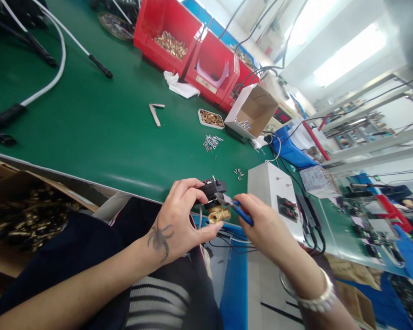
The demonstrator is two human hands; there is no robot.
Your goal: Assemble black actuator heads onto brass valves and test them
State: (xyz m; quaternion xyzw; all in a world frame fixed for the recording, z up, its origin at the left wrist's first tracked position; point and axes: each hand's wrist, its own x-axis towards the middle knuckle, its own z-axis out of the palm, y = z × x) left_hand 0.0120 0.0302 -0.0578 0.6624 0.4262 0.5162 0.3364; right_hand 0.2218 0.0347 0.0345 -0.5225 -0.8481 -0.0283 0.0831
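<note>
My left hand (pixel 183 213) grips a small valve (pixel 217 214) with a brass body and a black round housing (pixel 211 189) on top, just past the table's front edge. My right hand (pixel 261 222) is closed around pliers (pixel 241 211) with blue handles. Their metal jaws touch the side of the black housing, by a thin silvery pin or wire. Exactly what the jaws pinch is too small to tell. A pale cable (pixel 200 215) hangs below the valve beside my left fingers.
Small screws (pixel 239 174) and a heap of silvery pins (pixel 212 143) lie on the green table (pixel 124 137). Behind them stand a tin of brass parts (pixel 211 118), a cardboard box (pixel 253 110) and red bins (pixel 168 34). A white device box (pixel 273 192) stands right; a blue bin (pixel 233 284) is below.
</note>
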